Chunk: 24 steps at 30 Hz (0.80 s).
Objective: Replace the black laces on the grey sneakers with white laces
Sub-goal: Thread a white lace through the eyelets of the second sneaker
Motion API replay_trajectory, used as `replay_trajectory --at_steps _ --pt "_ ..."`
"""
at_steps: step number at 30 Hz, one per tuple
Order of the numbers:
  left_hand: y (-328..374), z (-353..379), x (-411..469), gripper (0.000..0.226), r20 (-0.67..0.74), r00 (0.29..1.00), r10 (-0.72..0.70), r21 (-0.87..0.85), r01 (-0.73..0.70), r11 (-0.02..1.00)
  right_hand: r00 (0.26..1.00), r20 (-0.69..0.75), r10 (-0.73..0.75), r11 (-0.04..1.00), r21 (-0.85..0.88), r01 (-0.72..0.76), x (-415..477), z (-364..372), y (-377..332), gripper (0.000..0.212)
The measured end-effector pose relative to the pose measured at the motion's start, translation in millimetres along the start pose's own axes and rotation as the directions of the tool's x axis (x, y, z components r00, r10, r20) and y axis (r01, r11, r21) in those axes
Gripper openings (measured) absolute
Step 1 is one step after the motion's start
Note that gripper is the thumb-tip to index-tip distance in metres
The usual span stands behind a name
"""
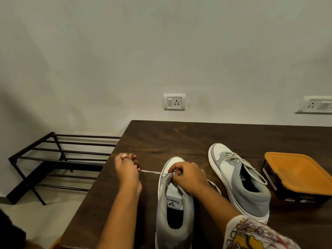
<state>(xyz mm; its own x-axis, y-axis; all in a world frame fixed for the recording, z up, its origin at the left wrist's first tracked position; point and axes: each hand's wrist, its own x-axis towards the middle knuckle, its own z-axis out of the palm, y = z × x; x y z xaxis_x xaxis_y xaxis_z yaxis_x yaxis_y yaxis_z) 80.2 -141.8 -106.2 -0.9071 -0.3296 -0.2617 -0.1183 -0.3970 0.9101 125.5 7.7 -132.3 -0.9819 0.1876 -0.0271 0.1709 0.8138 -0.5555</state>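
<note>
While your left hand [128, 170] pinches one end of a white lace [154, 172] and holds it taut out to the left, your right hand [188, 177] is curled over the eyelet area of the near sneaker [175, 218], fingertips pinching where the lace leaves the shoe. Both hands sit low at centre frame.

The near sneaker stands upright on the dark wooden table [161, 137], toe away from you, heel toward the bottom edge. Its upper is pale grey, with a white toe and a white sole rim. A white label with black lettering shows inside the opening. Your right hand covers the eyelets, so how many are threaded cannot be told. A further stretch of white lace loops on the table just right of your right wrist.

The second sneaker [240, 180] stands right of centre, apart from the first. It has grey and white panels and is laced with a pale lace whose loose ends trail over its side.

Near it, at the right edge, is a dark box [294, 175] with an orange lid. A black metal rack [59, 159] stands at left. A wall socket [174, 102] sits above the table and a second socket [314, 105] is at far right.
</note>
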Motion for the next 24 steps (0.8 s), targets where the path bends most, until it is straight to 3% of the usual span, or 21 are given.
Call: replay_trajectory --at_steps 2,4,5,7,9,11,13,15,17,19,21,23,24 --pt "-4.5 -8.0 5.6 0.016 0.089 0.987 0.133 0.283 -0.153 0.947 1.0 0.009 0.029 1.0 0.001 -0.029 0.0 -0.6 -0.5 0.024" --pt "-18.4 -11.3 9.1 0.011 0.384 0.908 0.167 0.574 -0.377 0.727 0.998 0.03 0.046 0.999 0.015 -0.046 -0.1 -3.4 -0.4 0.023" --pt "-26.7 -11.8 10.4 0.008 0.506 0.856 0.104 0.662 -0.462 0.59 0.998 0.039 0.049 0.999 0.014 -0.049 0.7 -3.9 -0.2 0.024" --pt "-39.5 -8.2 8.5 0.014 0.611 0.79 -0.05 0.75 -0.557 0.357 0.997 0.057 0.046 0.999 0.017 -0.047 0.9 -7.7 0.9 0.023" --pt "-44.7 -2.5 7.3 0.024 0.598 0.792 -0.122 0.789 -0.555 0.265 0.996 0.072 0.043 0.998 0.037 -0.046 1.5 -9.2 2.1 0.018" --pt "-45.6 1.8 8.3 0.023 0.578 0.801 -0.158 0.796 -0.511 0.325 0.997 0.067 0.034 0.999 0.039 -0.037 1.1 -9.9 1.7 0.016" --pt "-42.2 4.6 4.5 0.021 0.584 0.786 -0.203 0.736 -0.407 0.542 0.999 0.045 0.031 0.999 -0.024 -0.03 -1.0 -9.2 -1.9 0.021" --pt "-32.0 8.4 -6.5 0.028 0.576 0.8 -0.166 0.549 -0.229 0.804 1.0 0.009 0.029 0.995 -0.096 -0.028 -3.6 -6.9 -6.9 0.027" --pt "-15.1 11.0 -11.2 0.029 0.456 0.888 -0.063 0.236 -0.053 0.97 1.0 -0.02 0.024 0.992 -0.127 -0.026 -6.3 -5.2 -10.6 0.028" --pt "4.7 7.5 -4.1 0.025 0.289 0.957 -0.01 -0.224 0.077 0.972 0.999 -0.032 0.021 0.992 -0.122 -0.025 -7.4 -4.2 -11.0 0.027" --pt "17.9 -0.2 2.3 0.021 0.205 0.978 -0.039 -0.559 0.15 0.816 0.999 -0.015 0.031 0.995 -0.097 -0.032 -7.7 -4.4 -10.4 0.025" --pt "19.4 -6.1 2.3 0.018 0.202 0.976 -0.084 -0.649 0.197 0.734 0.999 -0.01 0.035 0.997 -0.073 -0.036 -7.6 -3.5 -10.4 0.024" --pt "16.2 -6.6 0.4 0.017 0.202 0.975 -0.093 -0.606 0.199 0.77 0.999 -0.017 0.039 0.997 -0.062 -0.04 -7.5 -3.9 -10.3 0.023"
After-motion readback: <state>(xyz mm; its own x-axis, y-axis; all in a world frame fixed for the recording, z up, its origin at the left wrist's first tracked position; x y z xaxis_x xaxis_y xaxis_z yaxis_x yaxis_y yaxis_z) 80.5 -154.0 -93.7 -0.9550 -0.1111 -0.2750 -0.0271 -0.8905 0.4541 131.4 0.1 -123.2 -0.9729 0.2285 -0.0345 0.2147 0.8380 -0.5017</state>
